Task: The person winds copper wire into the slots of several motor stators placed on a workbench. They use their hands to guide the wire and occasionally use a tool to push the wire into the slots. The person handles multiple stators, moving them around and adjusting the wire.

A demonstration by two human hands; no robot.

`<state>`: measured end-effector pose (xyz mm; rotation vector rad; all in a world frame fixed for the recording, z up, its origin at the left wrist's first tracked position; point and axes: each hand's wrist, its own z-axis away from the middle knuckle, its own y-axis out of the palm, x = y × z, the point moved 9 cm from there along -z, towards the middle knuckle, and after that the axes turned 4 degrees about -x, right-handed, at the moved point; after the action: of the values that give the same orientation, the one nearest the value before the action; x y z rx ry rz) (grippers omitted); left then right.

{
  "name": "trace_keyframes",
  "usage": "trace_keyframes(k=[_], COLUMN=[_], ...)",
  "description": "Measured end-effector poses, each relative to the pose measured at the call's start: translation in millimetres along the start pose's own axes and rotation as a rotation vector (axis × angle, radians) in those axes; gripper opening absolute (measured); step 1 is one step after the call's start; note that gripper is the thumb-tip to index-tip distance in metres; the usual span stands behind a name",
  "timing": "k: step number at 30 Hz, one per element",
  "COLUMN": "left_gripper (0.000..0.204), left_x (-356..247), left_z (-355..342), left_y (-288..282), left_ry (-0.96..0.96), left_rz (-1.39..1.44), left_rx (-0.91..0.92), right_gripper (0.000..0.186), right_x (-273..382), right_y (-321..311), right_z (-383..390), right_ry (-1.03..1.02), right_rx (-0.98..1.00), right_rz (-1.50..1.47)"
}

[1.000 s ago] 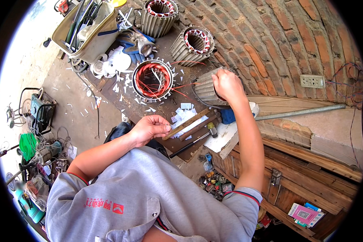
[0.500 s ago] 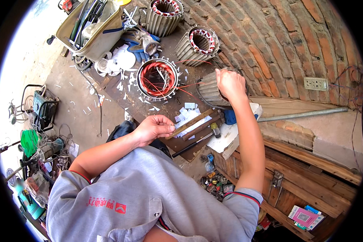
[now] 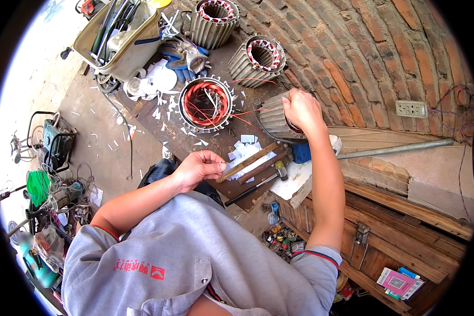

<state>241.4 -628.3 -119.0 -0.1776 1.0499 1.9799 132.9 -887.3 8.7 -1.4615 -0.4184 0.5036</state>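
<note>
My left hand (image 3: pixel 205 169) is pinched near the near end of a flat wooden stick (image 3: pixel 253 158); what lies between the fingertips is too small to make out. My right hand (image 3: pixel 303 110) has curled fingers over the ribbed metal motor housing (image 3: pixel 271 118) lying tilted at the right; what they grip is hidden. Between and beyond my hands stands a stator (image 3: pixel 206 90) with red windings and loose red leads. White paper pieces (image 3: pixel 243 151), a second wooden bar (image 3: pixel 250 174) and a hammer with a yellowish head (image 3: pixel 279 171) lie below them.
Two more ribbed housings (image 3: pixel 210 31) (image 3: pixel 253 68), gloves (image 3: pixel 187 55) and a tub of tools (image 3: pixel 116 52) sit at the back. A brick wall (image 3: pixel 363 63) rises at right, with a metal pipe (image 3: pixel 395 148) along its foot. Cluttered equipment (image 3: pixel 55 142) stands on the left.
The whole view has shifted slightly, with the scene sitting a little farther right in the picture. Both hands keep much the same pose, with only slight movement of the right fingers.
</note>
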Motion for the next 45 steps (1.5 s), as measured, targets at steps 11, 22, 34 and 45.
trace_keyframes(k=[11, 22, 34, 45], left_gripper=[0.014, 0.015, 0.020, 0.015], left_x=[-29.5, 2.8, 10.0, -20.8], left_z=[-29.3, -61.6, -31.6, 23.1], left_y=[63.0, 132.6, 26.7, -92.5], left_ry=[-0.024, -0.186, -0.152, -0.020], left_rz=[0.309, 0.293, -0.251, -0.052], left_rx=[0.115, 0.305, 0.130, -0.203], right_gripper=[0.018, 0.013, 0.015, 0.011], right_x=[33.0, -0.2, -74.6, -52.7], right_y=[-5.4, 3.4, 8.9, 0.2], right_z=[102.7, 169.8, 127.7, 113.9], right_ry=[0.116, 0.164, 0.080, -0.045], right_rx=[-0.024, -0.259, -0.388, -0.175], right_rz=[-1.112, -1.030, -0.410, -0.052])
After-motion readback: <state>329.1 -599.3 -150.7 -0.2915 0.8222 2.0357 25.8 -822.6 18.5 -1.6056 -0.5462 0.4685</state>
